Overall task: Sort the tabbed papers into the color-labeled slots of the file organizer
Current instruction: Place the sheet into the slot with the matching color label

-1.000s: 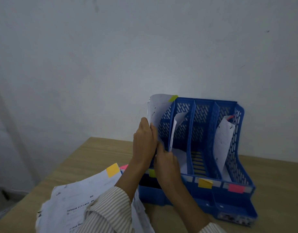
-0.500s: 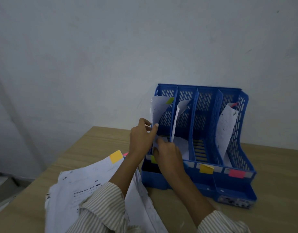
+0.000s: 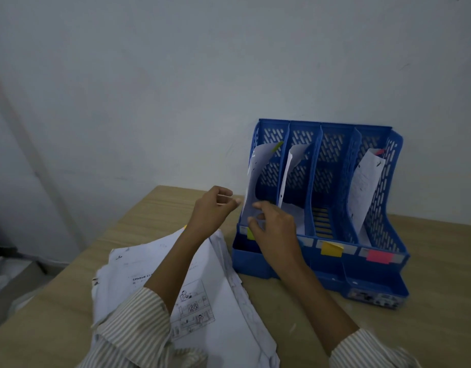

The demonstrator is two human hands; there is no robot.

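One blue organizer (image 3: 332, 264) with four slots was seen standing at the far right of the table (image 3: 428, 328), against the wall (image 3: 176, 75). Three colour labels could be counted on its front rail: a green one (image 3: 250, 234) partly hidden behind the right hand, a yellow one (image 3: 331, 248) and a pink one (image 3: 379, 256); the label of the second slot was covered. Three sheets stood in the slots: a green-tabbed sheet (image 3: 257, 168) in the leftmost slot, a second sheet (image 3: 288, 168) in the next slot, its tab colour not discernible, and a pink-tabbed sheet (image 3: 364, 181) in the rightmost slot; the third slot held none. One loose pile (image 3: 221, 301) of papers lay near and left of the organizer, under the left forearm. The right hand (image 3: 275, 229) was held at the lower part of the green-tabbed sheet, fingers curled and the sheet's bottom edge pinched between thumb and fingertips. The left hand (image 3: 211, 211) was held just left of the organizer, apart from the sheet, its fingers loosely curled and nothing gripped. Compared with half a second before, the green-tabbed sheet had been lowered deeper into the leftmost slot, and the left hand had been withdrawn from its edge; a second before, the sheet had been held above the slot by both hands.
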